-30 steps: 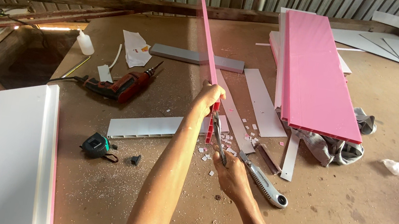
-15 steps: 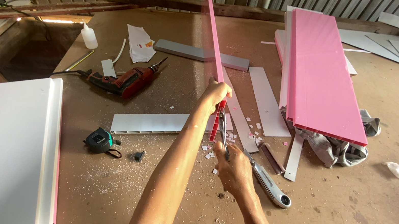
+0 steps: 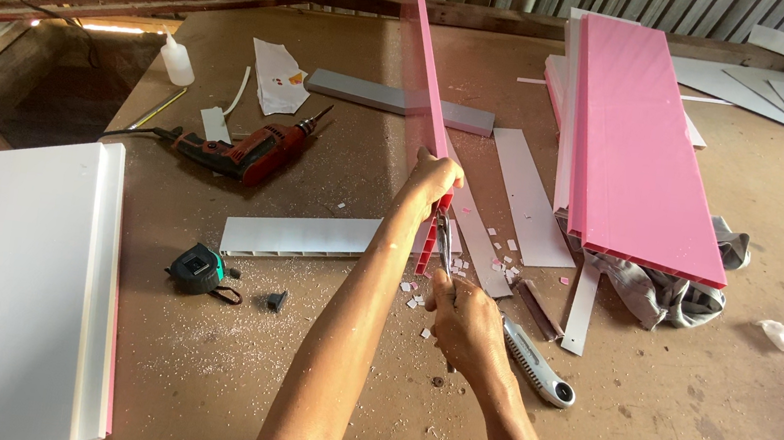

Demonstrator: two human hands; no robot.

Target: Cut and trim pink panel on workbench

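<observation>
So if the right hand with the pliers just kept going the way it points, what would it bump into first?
Most likely the pink strip: the right hand points its pliers up at the strip's lower end, just below the left hand. Depth is hard to judge.

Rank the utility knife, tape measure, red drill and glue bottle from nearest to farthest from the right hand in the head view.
From the right hand:
1. Utility knife, just beside it on the right.
2. Tape measure, to the left.
3. Red drill, up and left.
4. Glue bottle, far upper left.

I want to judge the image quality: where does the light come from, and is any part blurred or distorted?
Head view: daylight is soft and even; the brightest patch lies at upper left beside the glue bottle. The left hand and right hand are sharp, casting only faint shadows on the table. The pink strip looks stretched by the wide lens.
</observation>
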